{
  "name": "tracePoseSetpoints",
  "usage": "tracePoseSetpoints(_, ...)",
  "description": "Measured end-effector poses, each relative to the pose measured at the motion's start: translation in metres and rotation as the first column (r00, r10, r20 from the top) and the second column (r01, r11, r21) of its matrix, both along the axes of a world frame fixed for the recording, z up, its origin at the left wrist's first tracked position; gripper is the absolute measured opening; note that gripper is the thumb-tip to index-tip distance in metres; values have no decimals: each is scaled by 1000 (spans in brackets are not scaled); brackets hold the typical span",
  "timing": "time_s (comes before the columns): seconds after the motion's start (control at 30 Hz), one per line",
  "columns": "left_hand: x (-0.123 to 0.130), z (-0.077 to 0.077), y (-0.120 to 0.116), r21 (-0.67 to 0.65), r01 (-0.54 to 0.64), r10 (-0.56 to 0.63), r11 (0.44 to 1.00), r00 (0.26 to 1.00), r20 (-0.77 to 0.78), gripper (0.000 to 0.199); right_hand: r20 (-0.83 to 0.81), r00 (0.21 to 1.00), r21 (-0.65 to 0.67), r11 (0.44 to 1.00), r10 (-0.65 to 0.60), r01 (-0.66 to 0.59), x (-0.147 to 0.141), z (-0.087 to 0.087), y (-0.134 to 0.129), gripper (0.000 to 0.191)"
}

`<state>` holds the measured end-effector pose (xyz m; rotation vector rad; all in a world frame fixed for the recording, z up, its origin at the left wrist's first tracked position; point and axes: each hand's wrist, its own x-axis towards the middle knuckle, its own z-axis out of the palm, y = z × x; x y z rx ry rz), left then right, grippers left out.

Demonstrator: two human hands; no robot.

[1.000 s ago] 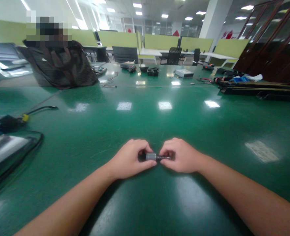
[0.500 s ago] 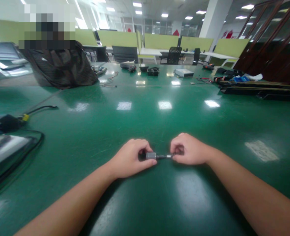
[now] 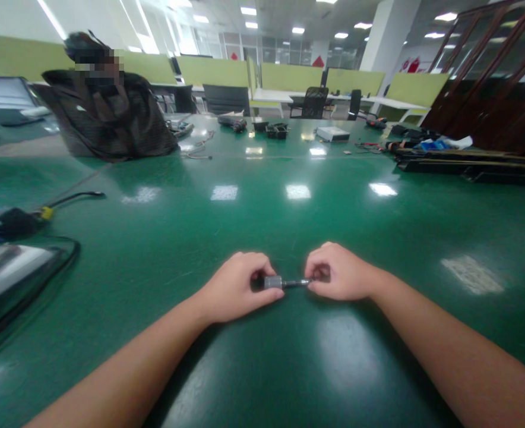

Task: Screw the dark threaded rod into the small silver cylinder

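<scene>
A small tool with a grey cylindrical handle and a thin dark shaft [image 3: 291, 283] lies crosswise low over the green table [image 3: 262, 226]. My left hand [image 3: 240, 286] pinches its grey handle between thumb and fingers. At the shaft's right end, the thumb and fingers of my right hand [image 3: 340, 272] are closed around the tip. Whatever else sits inside the right fingers is too small to make out.
At the left edge are a pale device [image 3: 17, 270] with black cables and a black connector [image 3: 15, 223]. A dark bag [image 3: 111, 119] stands at the back left. Black panels [image 3: 471, 163] lie at the right, and a white box [image 3: 332, 134] sits farther back.
My right hand has shifted slightly left along the shaft toward my left hand. My left hand keeps its hold on the handle.
</scene>
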<state>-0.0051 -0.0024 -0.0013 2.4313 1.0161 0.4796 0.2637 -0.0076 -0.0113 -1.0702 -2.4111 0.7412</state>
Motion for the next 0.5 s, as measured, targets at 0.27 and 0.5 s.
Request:
tracePoseSetpoints(0.27, 1, -2, 1, 25, -6, 7, 1000, 1000, -20, 27, -154, 987, 33, 999, 42, -37, -27, -8, -8, 17)
tracePoseSetpoints(0.5, 2, -2, 0, 34, 6, -5, 999, 1000, -21, 32, -120, 993, 68, 998, 11, -3, -27, -11, -9, 15)
